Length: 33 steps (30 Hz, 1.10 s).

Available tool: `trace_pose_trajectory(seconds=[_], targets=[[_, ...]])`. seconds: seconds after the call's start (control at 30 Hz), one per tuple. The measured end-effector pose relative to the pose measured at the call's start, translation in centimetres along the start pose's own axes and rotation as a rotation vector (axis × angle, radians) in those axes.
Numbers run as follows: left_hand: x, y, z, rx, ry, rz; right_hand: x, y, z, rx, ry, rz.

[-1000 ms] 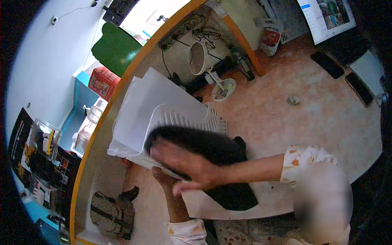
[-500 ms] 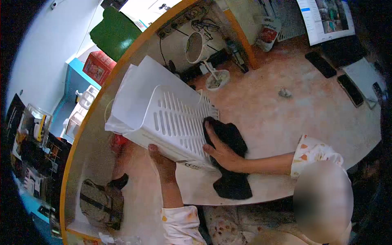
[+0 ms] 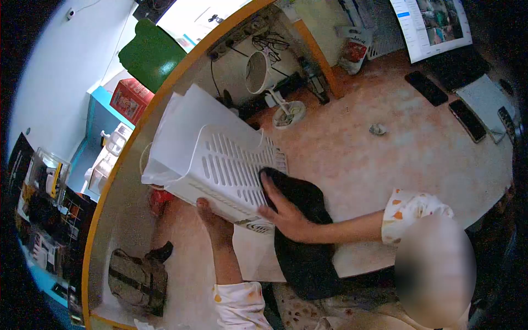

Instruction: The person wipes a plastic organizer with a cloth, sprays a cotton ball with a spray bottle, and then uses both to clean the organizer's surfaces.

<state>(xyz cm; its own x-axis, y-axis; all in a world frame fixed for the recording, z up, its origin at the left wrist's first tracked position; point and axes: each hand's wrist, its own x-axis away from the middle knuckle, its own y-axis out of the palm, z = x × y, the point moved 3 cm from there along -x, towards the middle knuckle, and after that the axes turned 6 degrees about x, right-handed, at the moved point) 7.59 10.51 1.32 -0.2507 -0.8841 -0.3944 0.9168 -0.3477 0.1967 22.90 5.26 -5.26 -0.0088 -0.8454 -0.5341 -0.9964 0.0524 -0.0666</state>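
Note:
A white slotted plastic basket (image 3: 234, 174) is tilted above the desk, with white sheets (image 3: 212, 113) standing in it. My left hand (image 3: 216, 224) grips its lower side; the thumb shows on the near face and the other fingers are hidden underneath. A black cloth (image 3: 302, 250) is held in my right hand (image 3: 291, 214), which presses it against the basket's slotted wall near the base. The cloth's loose end hangs down past the desk's near edge.
On the desk (image 3: 346, 148) stand a round mirror (image 3: 257, 72) and a small crumpled item (image 3: 377, 129). Phones (image 3: 426, 88) and a monitor (image 3: 434, 27) are at the right. A grey-brown bag (image 3: 137, 280) lies left, beside the orange-edged partition (image 3: 118, 176).
My right hand and the cloth have slid left and slightly down along the basket wall. More of the cloth now hangs over the desk edge. The basket has shifted slightly.

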Motion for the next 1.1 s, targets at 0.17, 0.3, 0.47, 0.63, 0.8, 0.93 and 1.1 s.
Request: trace_pose_trajectory(seconds=[0.17,0.3,0.47,0.63,0.8,0.93,1.1], targets=[[-0.4,-0.7,-0.9,0.124,-0.037,0.056,-8.0,-1.3,3.9,0.046,-0.042,0.129],[-0.6,-0.9,-1.7,0.112,-0.023,0.124,-11.0,-3.6,5.2,-0.135,0.015,0.014],[-0.5,-0.4,-1.8,0.214,0.020,0.188,-9.1,-1.3,7.9,-0.019,0.086,0.176],[-0.3,0.0,-1.8,0.107,-0.010,0.250,1.5,-0.9,1.4,-0.048,0.205,0.017],[-0.6,-0.3,-1.4,0.210,0.036,0.171,4.6,-0.6,-1.7,-0.070,0.168,-0.081],[-0.5,0.2,-0.8,0.135,-0.004,0.085,-0.4,-0.4,0.0,-0.116,0.182,0.055],[-0.8,0.0,-1.3,0.188,0.010,0.065,-7.3,-1.5,3.9,-0.200,0.105,0.136]])
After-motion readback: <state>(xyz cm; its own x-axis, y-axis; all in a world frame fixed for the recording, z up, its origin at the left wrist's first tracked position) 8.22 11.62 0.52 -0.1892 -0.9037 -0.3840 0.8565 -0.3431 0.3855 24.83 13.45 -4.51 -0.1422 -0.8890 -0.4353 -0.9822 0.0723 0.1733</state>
